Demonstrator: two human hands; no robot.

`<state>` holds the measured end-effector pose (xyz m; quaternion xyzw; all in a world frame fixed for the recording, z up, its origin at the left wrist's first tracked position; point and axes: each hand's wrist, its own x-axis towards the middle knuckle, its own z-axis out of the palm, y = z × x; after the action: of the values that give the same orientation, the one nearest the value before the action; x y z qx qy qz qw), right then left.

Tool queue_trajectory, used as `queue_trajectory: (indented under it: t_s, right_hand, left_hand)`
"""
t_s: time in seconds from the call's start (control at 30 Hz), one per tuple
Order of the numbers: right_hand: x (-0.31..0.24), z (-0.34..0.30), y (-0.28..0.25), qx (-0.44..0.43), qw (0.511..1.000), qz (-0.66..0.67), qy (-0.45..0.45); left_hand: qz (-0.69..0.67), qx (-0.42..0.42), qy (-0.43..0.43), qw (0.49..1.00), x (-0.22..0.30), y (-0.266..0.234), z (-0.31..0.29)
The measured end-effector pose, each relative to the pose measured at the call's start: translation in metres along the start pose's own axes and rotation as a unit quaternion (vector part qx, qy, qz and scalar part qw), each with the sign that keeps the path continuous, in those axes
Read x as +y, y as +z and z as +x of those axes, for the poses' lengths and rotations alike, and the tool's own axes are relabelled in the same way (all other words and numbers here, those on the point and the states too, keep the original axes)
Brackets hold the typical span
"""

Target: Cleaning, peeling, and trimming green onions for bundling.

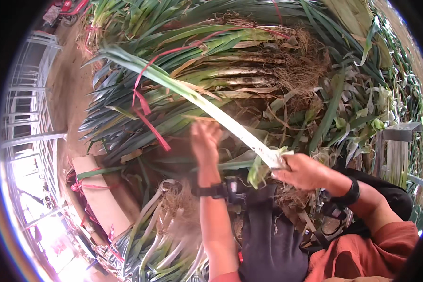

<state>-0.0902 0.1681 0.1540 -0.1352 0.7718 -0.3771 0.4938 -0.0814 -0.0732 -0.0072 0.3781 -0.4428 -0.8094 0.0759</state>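
My right hand (304,172) is closed around the root end of a long leek (230,124). The leek slants up to the far left, its white shaft near the hand and its green leaves at the far end. A torn leaf piece (257,173) hangs by the held end. Just below the leek's shaft is my left hand (206,140), smeared by motion, so its fingers are unclear. A thin yellowish strip of leaf (197,118) shows at its fingertips; whether it is held I cannot tell. Behind lies a heap of leeks (249,71) with brown roots (301,66).
A red plastic tie (144,104) trails over the heap. Stripped leaves (357,105) pile up at right beside a metal bracket (401,132). More leeks (150,246) lie at the near left, by a cardboard box (95,188). White metal railings (33,136) stand farther left.
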Motion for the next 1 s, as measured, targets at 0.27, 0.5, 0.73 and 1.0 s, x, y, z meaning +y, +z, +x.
queue_trajectory:
  t_s: [0.27,0.5,0.73,1.0]
  right_hand:
    - [0.011,-0.013,0.057,0.047,0.989,-0.136,0.016]
    - [0.020,-0.011,0.024,-0.142,0.942,0.298,0.068]
    - [-0.001,-0.016,-0.012,-0.140,0.914,0.376,0.054]
    - [0.026,-0.016,0.007,-0.163,0.929,0.327,0.062]
  left_hand:
    - [0.348,0.205,0.098,0.910,0.061,-0.014,0.068]
    - [-0.043,0.156,-0.002,0.987,0.020,0.009,0.054]
    - [0.548,-0.231,-0.312,0.741,-0.045,0.000,-0.028]
    - [-0.166,-0.069,-0.039,0.983,0.065,0.041,0.033]
